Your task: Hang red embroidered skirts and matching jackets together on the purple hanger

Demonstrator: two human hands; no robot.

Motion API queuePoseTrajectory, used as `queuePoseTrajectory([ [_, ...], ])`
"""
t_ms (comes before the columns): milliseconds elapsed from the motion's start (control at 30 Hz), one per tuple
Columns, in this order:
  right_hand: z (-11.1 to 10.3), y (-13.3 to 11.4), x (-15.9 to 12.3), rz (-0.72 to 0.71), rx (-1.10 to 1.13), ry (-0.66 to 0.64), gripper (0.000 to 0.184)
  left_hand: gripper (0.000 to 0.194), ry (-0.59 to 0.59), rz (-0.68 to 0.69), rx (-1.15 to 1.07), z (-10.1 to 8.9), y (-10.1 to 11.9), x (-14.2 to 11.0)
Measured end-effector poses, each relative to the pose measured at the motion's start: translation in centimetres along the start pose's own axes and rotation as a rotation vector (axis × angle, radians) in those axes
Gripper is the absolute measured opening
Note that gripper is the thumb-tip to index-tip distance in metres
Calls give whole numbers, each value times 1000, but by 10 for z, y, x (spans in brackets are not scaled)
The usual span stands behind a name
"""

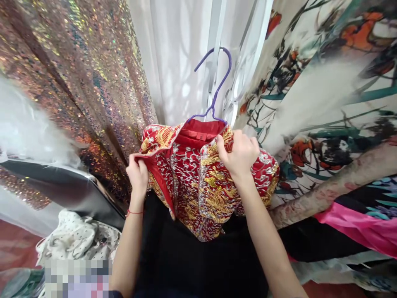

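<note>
A red jacket (pixel 186 178) with gold and silver embroidery hangs on a purple hanger (pixel 228 70) in the middle of the head view. My left hand (pixel 137 174) pinches the edge of its left front panel and holds it folded outward, so the red lining shows. Near the collar on the other side, my right hand (pixel 240 153) grips the embroidered front at the shoulder. A small red size tag (pixel 201 136) marked S sits inside the back of the collar. The hanger's hook rises toward a white metal stand (pixel 214 54); I cannot tell whether it rests on it.
Gold sequin fabric (pixel 102 62) hangs at the left, beside a black chair-like back (pixel 68 186). Flower-printed fabric (pixel 310 103) drapes at the right. White dotted cloth (pixel 77 236) lies low left, and pink fabric (pixel 356 225) low right.
</note>
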State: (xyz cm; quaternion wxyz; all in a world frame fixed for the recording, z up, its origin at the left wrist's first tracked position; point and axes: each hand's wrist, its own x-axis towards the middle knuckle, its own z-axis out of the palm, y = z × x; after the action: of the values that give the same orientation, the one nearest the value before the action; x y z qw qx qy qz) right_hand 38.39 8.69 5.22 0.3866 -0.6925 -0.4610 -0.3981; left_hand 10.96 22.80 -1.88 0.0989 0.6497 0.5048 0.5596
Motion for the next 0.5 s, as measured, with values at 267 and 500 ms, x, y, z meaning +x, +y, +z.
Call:
queuePoseTrajectory([
  [267, 1, 13, -3, -77, 59, 31, 40, 31, 130, 51, -184, -15, 22, 77],
  [500, -5, 16, -6, -115, 66, 46, 41, 56, -83, 148, -62, 11, 46, 31],
])
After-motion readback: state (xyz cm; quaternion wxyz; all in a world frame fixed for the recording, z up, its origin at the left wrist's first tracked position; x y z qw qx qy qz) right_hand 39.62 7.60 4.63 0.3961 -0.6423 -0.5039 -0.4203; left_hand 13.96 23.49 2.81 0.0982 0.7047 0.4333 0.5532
